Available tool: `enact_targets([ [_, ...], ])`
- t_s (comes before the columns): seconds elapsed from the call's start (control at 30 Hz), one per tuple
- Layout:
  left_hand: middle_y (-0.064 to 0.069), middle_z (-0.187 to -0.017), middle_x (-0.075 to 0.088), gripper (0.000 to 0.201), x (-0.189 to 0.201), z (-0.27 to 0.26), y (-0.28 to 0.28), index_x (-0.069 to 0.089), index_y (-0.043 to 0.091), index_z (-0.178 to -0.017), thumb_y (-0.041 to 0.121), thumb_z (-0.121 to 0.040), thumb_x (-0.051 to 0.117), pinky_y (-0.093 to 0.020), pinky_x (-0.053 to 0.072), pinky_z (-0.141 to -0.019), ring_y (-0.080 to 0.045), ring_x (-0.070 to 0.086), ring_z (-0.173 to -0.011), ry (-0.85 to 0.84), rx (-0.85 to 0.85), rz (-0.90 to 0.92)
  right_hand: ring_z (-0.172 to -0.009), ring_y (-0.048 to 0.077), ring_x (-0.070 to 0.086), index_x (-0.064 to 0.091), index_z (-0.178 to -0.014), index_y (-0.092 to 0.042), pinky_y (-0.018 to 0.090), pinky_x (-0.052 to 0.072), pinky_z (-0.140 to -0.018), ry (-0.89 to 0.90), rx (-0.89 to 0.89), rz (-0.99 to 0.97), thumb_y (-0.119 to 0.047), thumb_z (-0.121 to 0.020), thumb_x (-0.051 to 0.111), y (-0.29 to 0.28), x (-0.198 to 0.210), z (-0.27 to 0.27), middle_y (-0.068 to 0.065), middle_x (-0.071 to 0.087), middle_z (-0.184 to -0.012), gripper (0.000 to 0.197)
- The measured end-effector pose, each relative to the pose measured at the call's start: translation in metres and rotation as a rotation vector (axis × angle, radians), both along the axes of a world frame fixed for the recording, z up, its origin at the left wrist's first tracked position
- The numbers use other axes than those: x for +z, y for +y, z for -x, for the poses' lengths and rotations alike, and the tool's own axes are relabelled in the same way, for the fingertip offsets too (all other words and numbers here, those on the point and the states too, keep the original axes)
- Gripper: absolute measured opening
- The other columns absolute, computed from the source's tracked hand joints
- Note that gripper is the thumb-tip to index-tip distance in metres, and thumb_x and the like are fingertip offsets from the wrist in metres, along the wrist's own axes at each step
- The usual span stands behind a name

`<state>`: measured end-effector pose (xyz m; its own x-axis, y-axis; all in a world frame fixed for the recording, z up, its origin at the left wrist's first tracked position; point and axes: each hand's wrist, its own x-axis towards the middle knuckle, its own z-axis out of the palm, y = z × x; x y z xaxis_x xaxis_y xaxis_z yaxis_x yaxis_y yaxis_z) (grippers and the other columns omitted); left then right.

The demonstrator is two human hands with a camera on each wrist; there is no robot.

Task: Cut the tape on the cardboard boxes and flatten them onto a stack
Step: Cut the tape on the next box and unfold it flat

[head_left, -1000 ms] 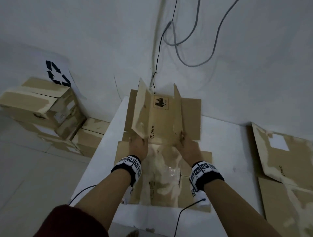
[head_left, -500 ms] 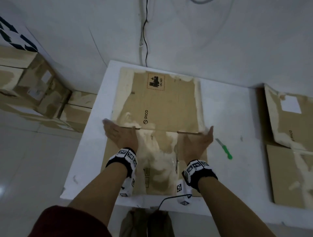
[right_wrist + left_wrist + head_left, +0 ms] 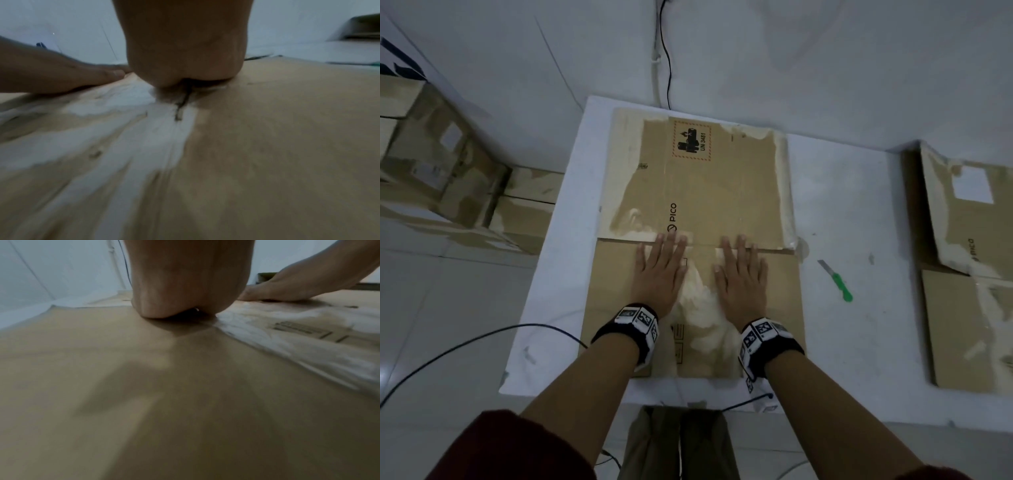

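From the head view, both your palms lie flat on the flattened cardboard box on the white table, fingers straight and close together, gripping nothing. Your left hand and right hand sit side by side, fingertips reaching the fold line where the far panel meets the near one; that looks like the spot to press so the crease stays down and the sheet lies level. Between your thumbs runs a pale strip of torn tape, which suggests the seam is already cut. The green-handled knife lies on the table off to the outside of your right little finger, well apart from it, likely parked there because both hands are needed for pressing. Beyond the knife, further right, flattened sheets form the stack this box is probably bound for. Uncut boxes stand on the floor far off your left hand.

From the left wrist, the heel of your left hand bears straight down on brown board; the fingers are hidden behind it, so their spread cannot be told here. Your right hand lies flat beyond, with tape between the two.

From the right wrist, the heel of your right hand presses on the edge of the tape, fingers again hidden, while your left hand lies flat alongside.
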<state>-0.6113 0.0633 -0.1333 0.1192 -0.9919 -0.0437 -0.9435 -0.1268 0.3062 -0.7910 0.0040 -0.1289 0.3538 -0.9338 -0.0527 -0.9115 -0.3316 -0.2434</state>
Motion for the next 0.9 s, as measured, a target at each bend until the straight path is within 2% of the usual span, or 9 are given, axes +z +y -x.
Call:
enact_targets([
  [0.13,-0.008,-0.161,0.014,0.057,0.008,0.015,0.021,0.020,0.015,-0.153,0.038,-0.101,0.016,-0.053,0.009,-0.116,-0.025,0.011,-0.148,0.056,0.061,0.014,-0.152,0.024,0.008,0.013,-0.158,-0.022,0.052,0.013,-0.121,-0.037,0.025,-0.033,-0.042,-0.101,0.016,0.020,0.009,0.004,0.008,0.009,-0.165,0.060],
  [0.23,-0.007,-0.161,0.013,0.059,0.009,0.040,0.065,0.019,0.011,-0.153,0.037,-0.100,0.022,-0.055,0.012,-0.117,-0.024,0.009,-0.149,0.083,0.057,0.026,-0.152,0.018,0.002,0.012,-0.158,-0.021,0.050,0.009,-0.122,-0.084,0.065,-0.044,-0.039,-0.102,0.018,0.065,0.011,0.014,0.005,0.007,-0.165,0.059],
  [0.33,-0.007,-0.161,0.016,0.061,0.008,0.052,0.097,0.024,0.010,-0.152,0.039,-0.098,0.028,-0.056,0.015,-0.116,-0.025,0.012,-0.149,0.105,0.039,0.028,-0.152,0.017,0.003,0.014,-0.157,-0.022,0.050,0.009,-0.122,-0.082,0.082,-0.026,-0.040,-0.101,0.025,0.095,0.010,0.025,0.001,0.009,-0.165,0.060],
  [0.43,-0.005,-0.161,0.015,0.064,0.009,0.051,0.101,0.024,0.012,-0.152,0.041,-0.095,0.031,-0.055,0.012,-0.117,-0.024,0.011,-0.149,0.117,0.039,0.017,-0.152,0.016,0.007,0.019,-0.157,-0.022,0.052,0.013,-0.121,-0.075,0.065,-0.019,-0.041,-0.099,0.031,0.100,0.010,0.026,0.000,0.013,-0.164,0.062],
  [0.57,-0.003,-0.161,0.017,0.067,0.011,0.051,0.097,0.025,0.014,-0.152,0.043,-0.093,0.035,-0.052,0.007,-0.119,-0.022,0.012,-0.149,0.131,0.045,0.010,-0.152,0.016,0.008,0.022,-0.156,-0.022,0.050,0.009,-0.122,-0.102,0.069,-0.012,-0.042,-0.097,0.034,0.099,0.013,0.025,-0.001,0.014,-0.164,0.064],
  [0.7,-0.004,-0.158,0.026,0.065,0.009,0.051,0.100,0.034,0.014,-0.149,0.042,-0.091,0.038,-0.052,0.010,-0.119,-0.022,0.021,-0.147,0.150,0.064,0.049,-0.151,0.014,0.012,0.026,-0.155,-0.024,0.050,0.010,-0.121,-0.140,0.051,-0.012,-0.042,-0.095,0.039,0.099,0.013,0.026,-0.002,0.022,-0.162,0.064],
  [0.8,-0.009,-0.143,0.049,0.058,0.011,0.051,0.092,0.052,0.011,-0.137,0.039,-0.087,0.042,-0.051,0.020,-0.113,-0.029,0.044,-0.132,0.130,0.093,0.048,-0.143,0.017,0.032,0.039,-0.148,-0.026,0.049,0.020,-0.117,-0.183,0.036,0.013,-0.041,-0.093,0.045,0.095,0.014,0.025,-0.001,0.039,-0.152,0.057],
  [0.87,-0.012,-0.120,0.061,0.046,0.015,0.049,0.074,0.062,0.009,-0.119,0.035,-0.085,0.043,-0.049,0.032,-0.097,-0.035,0.058,-0.104,0.110,0.141,0.073,-0.121,0.025,0.051,0.048,-0.133,-0.027,0.048,0.031,-0.104,-0.193,0.002,0.060,-0.038,-0.090,0.047,0.081,0.017,0.020,0.001,0.053,-0.134,0.044],
  [0.9,-0.012,-0.113,0.061,0.042,0.018,0.047,0.061,0.061,0.009,-0.115,0.034,-0.085,0.043,-0.047,0.034,-0.092,-0.034,0.057,-0.095,0.106,0.158,0.089,-0.111,0.027,0.054,0.049,-0.125,-0.026,0.047,0.031,-0.099,-0.184,-0.023,0.079,-0.038,-0.089,0.047,0.070,0.019,0.016,0.002,0.054,-0.126,0.038],
])
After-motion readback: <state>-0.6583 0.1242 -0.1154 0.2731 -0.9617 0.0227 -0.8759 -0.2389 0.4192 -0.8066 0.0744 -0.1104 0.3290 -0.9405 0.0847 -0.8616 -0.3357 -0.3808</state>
